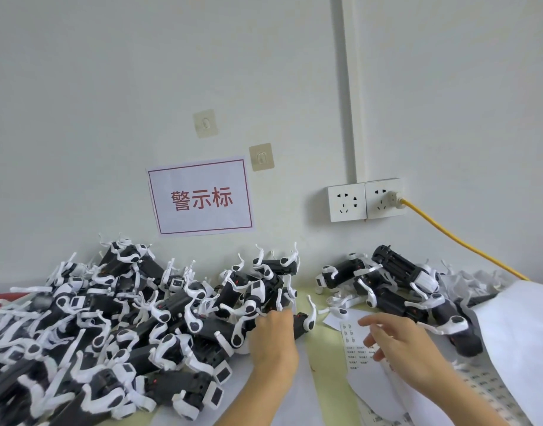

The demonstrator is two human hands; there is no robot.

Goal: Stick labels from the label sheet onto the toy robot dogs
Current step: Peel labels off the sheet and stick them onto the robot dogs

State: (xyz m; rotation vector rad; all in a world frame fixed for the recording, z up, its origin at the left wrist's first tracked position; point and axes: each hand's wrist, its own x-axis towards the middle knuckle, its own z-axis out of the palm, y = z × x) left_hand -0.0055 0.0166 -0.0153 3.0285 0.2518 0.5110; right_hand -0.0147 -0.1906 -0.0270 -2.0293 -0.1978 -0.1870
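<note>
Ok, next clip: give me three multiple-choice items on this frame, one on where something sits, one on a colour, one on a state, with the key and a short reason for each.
1. Where does the label sheet lie?
A. Under the right hand, right of the big pile
B. On top of the left pile
C. Taped to the wall

2. What colour is the cable plugged into the wall socket?
A. Black
B. Yellow
C. Blue

3. What is the left hand doing?
A. Lying flat on the table
B. Raised toward the wall
C. Gripping a toy robot dog

Key: 1 A, the sheet lies on the table beneath the right hand, whose fingers spread above it. 2 B, a yellow cable leaves the right-hand socket. 3 C, the fingers curl round the black body at the pile's edge.
</note>
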